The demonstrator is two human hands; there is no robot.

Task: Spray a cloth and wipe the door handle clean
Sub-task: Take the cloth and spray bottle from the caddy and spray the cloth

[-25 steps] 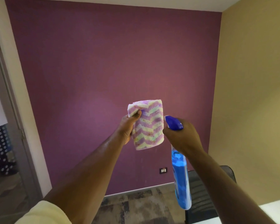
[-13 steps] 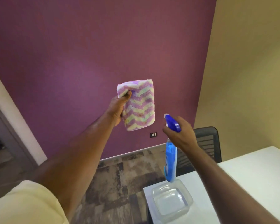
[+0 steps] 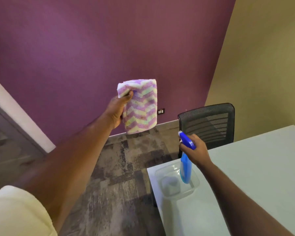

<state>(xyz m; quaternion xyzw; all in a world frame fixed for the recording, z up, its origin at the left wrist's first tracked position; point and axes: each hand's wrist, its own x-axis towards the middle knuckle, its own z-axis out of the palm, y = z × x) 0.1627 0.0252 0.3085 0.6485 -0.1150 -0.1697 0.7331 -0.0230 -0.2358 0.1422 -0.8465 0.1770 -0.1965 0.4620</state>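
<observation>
A: Hands?
B: My left hand (image 3: 117, 109) pinches the folded chevron cloth (image 3: 140, 106) aloft, face out; right hand (image 3: 197, 151) grips the blue spray bottle (image 3: 186, 169), low over the clear tub (image 3: 194, 189).
A: Door handle?
B: Not visible.

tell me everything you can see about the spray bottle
The spray bottle has a dark blue trigger head with a white nozzle tip and a translucent body filled with blue liquid. The right hand grips its neck, holding it roughly upright, nozzle pointing left. Its base hangs inside or just above a clear plastic container on the white table; contact is unclear.
</observation>
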